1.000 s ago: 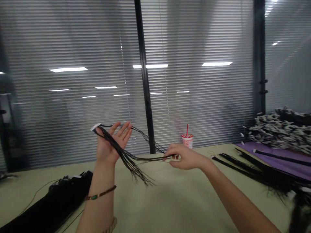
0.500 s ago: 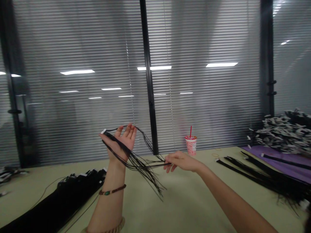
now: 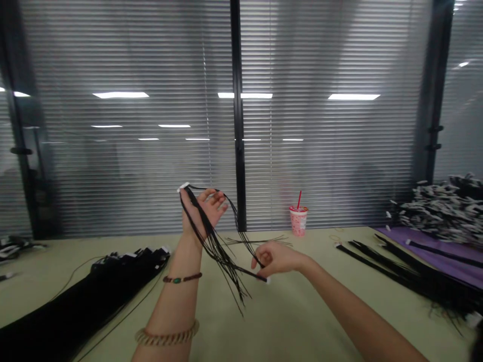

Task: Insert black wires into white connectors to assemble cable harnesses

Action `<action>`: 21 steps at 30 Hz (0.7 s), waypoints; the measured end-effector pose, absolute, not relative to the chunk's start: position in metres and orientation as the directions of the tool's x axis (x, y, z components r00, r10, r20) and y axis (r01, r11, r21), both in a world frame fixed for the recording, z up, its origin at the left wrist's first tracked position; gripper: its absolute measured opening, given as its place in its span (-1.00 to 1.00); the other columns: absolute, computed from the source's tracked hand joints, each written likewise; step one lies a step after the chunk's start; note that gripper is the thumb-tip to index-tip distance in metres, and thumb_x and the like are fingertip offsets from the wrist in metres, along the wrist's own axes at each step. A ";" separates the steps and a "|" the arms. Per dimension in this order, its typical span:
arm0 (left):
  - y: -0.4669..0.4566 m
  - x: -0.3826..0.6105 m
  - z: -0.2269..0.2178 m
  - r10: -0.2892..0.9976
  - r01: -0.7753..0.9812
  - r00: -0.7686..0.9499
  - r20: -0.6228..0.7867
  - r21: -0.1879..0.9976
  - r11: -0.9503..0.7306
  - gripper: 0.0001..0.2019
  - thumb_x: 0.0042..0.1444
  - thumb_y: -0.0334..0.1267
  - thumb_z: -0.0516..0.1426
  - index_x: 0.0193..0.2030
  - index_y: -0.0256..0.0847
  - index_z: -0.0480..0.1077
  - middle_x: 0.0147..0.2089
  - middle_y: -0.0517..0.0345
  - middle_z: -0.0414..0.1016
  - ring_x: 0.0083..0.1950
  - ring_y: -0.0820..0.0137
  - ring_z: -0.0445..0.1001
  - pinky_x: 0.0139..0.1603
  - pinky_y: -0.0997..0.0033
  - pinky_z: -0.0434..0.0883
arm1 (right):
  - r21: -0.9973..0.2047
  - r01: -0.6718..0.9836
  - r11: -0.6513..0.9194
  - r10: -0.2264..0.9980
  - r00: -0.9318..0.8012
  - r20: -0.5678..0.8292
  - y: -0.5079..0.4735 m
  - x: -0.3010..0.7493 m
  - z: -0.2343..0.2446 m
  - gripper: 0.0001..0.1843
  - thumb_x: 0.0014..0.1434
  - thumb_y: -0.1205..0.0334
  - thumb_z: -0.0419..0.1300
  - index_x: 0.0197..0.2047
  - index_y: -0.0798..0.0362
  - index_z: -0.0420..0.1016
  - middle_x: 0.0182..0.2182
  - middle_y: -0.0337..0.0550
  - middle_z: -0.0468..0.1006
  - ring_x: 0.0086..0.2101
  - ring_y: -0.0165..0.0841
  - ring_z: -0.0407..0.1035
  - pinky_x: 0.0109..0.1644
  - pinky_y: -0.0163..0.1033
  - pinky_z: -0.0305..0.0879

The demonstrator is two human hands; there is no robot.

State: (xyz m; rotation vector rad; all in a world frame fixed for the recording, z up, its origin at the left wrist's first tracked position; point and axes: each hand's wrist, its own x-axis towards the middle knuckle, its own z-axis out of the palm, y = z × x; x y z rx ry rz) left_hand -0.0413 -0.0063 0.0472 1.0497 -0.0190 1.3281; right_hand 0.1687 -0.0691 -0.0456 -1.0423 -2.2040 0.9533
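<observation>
My left hand (image 3: 204,211) is raised palm up, fingers slightly curled, with a bundle of thin black wires (image 3: 217,246) draped over it. A small white connector (image 3: 183,186) sticks out at the bundle's top left. The loose wire ends hang down below the palm. My right hand (image 3: 273,257) is lower and to the right, fingers pinched on the wires' other end, near a small white tip (image 3: 267,279). Both hands hover above the pale green table (image 3: 287,317).
A long pile of black wire bundles (image 3: 86,296) lies at the left. More black bundles (image 3: 407,274) and a purple mat (image 3: 445,251) sit at the right, with a heap of black-and-white connectors (image 3: 441,208) behind. A pink cup with a red straw (image 3: 298,219) stands by the blinds.
My right hand has dropped lower and drawn the wire end down toward the table. My left hand has curled its fingers a little and shifted right. The view has panned left.
</observation>
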 end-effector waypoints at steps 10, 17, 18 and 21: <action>0.024 -0.044 0.012 0.713 -0.372 0.629 0.309 0.926 -0.073 -0.85 0.01 -0.26 0.09 -0.46 -0.31 0.34 -0.73 0.36 0.08 -0.78 0.67 -0.04 -0.77 0.66 0.01 | -0.734 0.602 0.316 0.934 -0.333 0.129 -0.091 0.155 -0.118 -0.84 -0.11 0.33 0.14 -0.40 0.20 0.46 -0.68 -0.35 0.25 -0.64 -0.56 0.09 -0.60 -0.45 -0.04; 0.054 0.010 -0.010 0.814 -0.195 0.424 0.397 0.918 -0.346 -0.85 -0.13 -0.25 0.18 -0.48 -0.31 0.36 -0.69 0.36 0.15 -0.72 0.63 0.07 -0.72 0.60 0.01 | -0.656 0.708 0.262 0.932 -0.008 0.363 -0.169 0.162 -0.131 -0.74 0.12 0.32 -0.05 -0.09 0.10 0.22 -0.61 -0.36 0.20 -0.60 -0.52 0.08 -0.51 -0.40 -0.02; 0.058 0.015 -0.011 0.826 -0.182 0.343 0.446 0.895 -0.408 -0.86 -0.14 -0.27 0.19 -0.48 -0.31 0.35 -0.67 0.34 0.19 -0.68 0.61 0.12 -0.69 0.59 0.05 | -0.652 0.713 0.257 0.919 0.029 0.394 -0.175 0.163 -0.132 -0.71 0.15 0.31 -0.07 -0.03 0.09 0.13 -0.60 -0.36 0.20 -0.59 -0.51 0.08 -0.50 -0.40 -0.02; 0.071 0.018 -0.010 0.809 -0.108 0.167 0.564 0.826 -0.553 -0.87 -0.09 -0.28 0.17 -0.43 -0.32 0.36 -0.52 0.28 0.32 -0.51 0.55 0.27 -0.51 0.54 0.21 | -0.665 0.690 0.285 0.904 0.038 0.427 -0.185 0.167 -0.134 -0.61 0.15 0.29 -0.04 0.04 0.08 -0.05 -0.58 -0.37 0.19 -0.56 -0.49 0.09 -0.49 -0.39 -0.01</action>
